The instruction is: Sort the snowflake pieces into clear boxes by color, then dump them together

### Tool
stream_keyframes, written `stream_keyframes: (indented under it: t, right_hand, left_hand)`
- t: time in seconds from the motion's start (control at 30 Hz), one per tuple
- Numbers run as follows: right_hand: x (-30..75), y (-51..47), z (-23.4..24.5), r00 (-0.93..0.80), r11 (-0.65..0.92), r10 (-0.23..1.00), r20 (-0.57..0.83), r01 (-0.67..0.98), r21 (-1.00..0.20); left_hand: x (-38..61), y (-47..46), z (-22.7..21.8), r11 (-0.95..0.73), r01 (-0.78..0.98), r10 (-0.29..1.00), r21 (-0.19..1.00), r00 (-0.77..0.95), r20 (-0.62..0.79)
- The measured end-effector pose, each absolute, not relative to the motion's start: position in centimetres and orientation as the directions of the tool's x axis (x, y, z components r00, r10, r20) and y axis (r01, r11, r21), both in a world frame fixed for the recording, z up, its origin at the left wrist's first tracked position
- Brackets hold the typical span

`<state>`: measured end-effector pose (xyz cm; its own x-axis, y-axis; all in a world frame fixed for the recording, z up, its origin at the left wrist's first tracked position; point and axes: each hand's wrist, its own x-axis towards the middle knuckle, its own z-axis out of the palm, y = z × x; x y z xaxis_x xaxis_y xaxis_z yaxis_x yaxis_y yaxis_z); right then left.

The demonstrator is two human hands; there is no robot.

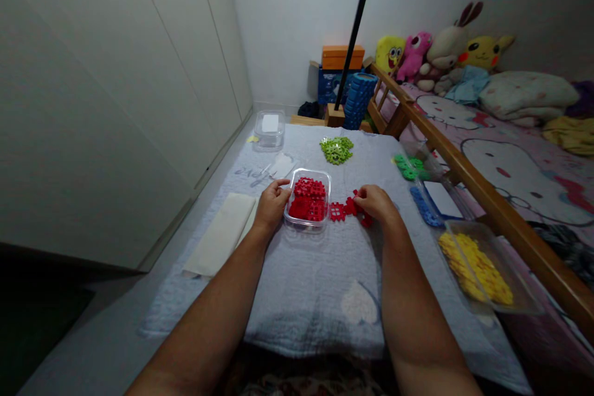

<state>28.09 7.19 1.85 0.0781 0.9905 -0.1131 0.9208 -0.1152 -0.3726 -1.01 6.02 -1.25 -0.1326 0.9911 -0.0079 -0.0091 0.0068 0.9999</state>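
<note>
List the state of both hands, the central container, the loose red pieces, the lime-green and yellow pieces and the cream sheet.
Clear rectangular plastic container: open, holding red pieces
Left hand: at the container's side
Loose red plastic pieces: outside the container
Right hand: pinching at the loose pieces
Lime-green plastic pieces: heaped
Yellow plastic pieces: gathered together
Cream rectangular sheet: folded, flat

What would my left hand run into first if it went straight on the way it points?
The clear plastic container of red interlocking pieces: your left hand's fingertips look right at its left rim, though exact contact is hard to judge.
</note>
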Motion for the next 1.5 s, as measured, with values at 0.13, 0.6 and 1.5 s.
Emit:
stream_keyframes:
  t: [0.13, 0.6, 1.5]
  right_hand:
    - [28.0, 7.2, 1.6, 0.084, -0.104, 0.994, -0.072, 0.927, -0.359]
    - [25.5, 6.8, 3.1, 0.001, 0.145, 0.975, 0.224, 0.759, -0.635]
    - [28.2, 7.7, 1.4, 0.187, -0.105, 0.970, 0.158, 0.900, -0.423]
  left_hand:
    - [-1.0, 6.0, -1.4, -0.002, -0.012, 0.991, 1.000, -0.131, 0.000]
    - [-1.1, 6.1, -1.6, -0.009, -0.011, 0.992, 1.000, -0.129, 0.008]
    - [-0.9, 6.1, -1.3, 0.005, -0.036, 0.991, 0.999, -0.131, -0.010]
